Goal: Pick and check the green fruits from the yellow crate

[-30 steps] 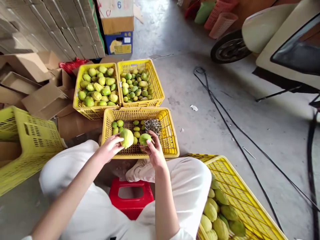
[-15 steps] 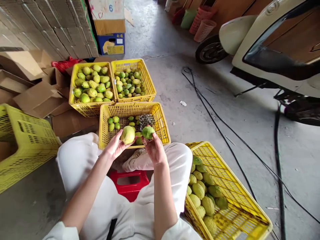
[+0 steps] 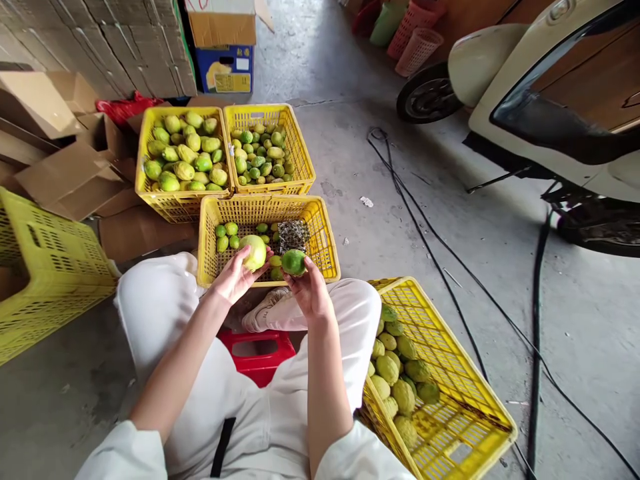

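left hand: cupping the pale yellow-green fruit, fingers wrapped round its underside, thumb on top; closed on it.
right hand: pinching the smaller dark green fruit at the fingertips; closed on it, palm facing in.
key relation: both fruits are sitting side by side, nearly touching, pale one at 9 o'clock of the green one. Both are hanging over the near rim of the front crate, which is lying at 12 o'clock from the hands.
long axis: pale fruit is tilting roughly 1 to 7 o'clock; the green one is reading as round, axis cannot be told.
nearer hand: left is closer to the far-left crate at 11 o'clock; right is closer to the side crate at 4 o'clock.
front crate contents: a thin layer of small green fruit plus a crumpled metallic mesh wad at the back right; mostly bare floor showing.
far-left crate contents: filling up with large yellow-green fruit.
far-right crate contents: holding small mixed green fruit, at 12 o'clock behind the front crate.
side crate contents: tilting toward the person, holding bumpy large fruit piled at its near end.
seat: person is sitting on a red stool, knees either side.
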`<action>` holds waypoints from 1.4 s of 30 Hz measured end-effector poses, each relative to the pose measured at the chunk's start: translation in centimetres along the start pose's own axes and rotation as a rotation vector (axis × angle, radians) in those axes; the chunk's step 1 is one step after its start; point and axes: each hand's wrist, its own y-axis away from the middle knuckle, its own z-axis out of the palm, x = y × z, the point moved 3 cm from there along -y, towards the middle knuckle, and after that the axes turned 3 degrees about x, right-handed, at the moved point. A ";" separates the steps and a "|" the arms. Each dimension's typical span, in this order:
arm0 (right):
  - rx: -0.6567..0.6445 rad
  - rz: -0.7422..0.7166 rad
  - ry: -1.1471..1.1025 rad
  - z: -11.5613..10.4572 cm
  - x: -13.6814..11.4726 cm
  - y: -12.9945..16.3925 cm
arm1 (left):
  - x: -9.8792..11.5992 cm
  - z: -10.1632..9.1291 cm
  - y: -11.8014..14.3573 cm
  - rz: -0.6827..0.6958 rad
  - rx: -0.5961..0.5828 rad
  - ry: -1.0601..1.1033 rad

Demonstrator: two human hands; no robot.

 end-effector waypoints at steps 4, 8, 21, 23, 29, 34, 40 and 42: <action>-0.028 -0.034 0.067 0.5 -0.2 0.5 | 0.0 -0.8 -0.3 0.061 0.054 -0.044; -0.033 -0.055 0.091 0.9 -0.4 0.8 | 0.4 -1.1 -0.4 0.097 0.026 -0.109; -0.086 -0.061 0.114 1.6 -0.7 1.2 | 1.7 -1.3 0.2 0.072 -0.060 -0.119; -0.106 -0.059 0.124 1.7 -0.8 1.3 | 1.8 -1.2 0.3 0.099 -0.076 -0.121; -0.112 -0.054 0.112 2.1 -0.7 1.5 | 2.0 -1.3 0.3 0.073 -0.034 -0.101; -0.122 -0.041 0.091 2.0 -0.4 1.3 | 2.1 -1.8 0.0 0.047 0.048 -0.077; -0.131 -0.035 0.072 2.3 -0.6 1.6 | 2.1 -1.4 0.1 0.082 -0.033 -0.057; -0.131 -0.041 0.091 2.5 -0.7 1.8 | 2.1 -1.2 0.3 0.076 -0.030 -0.066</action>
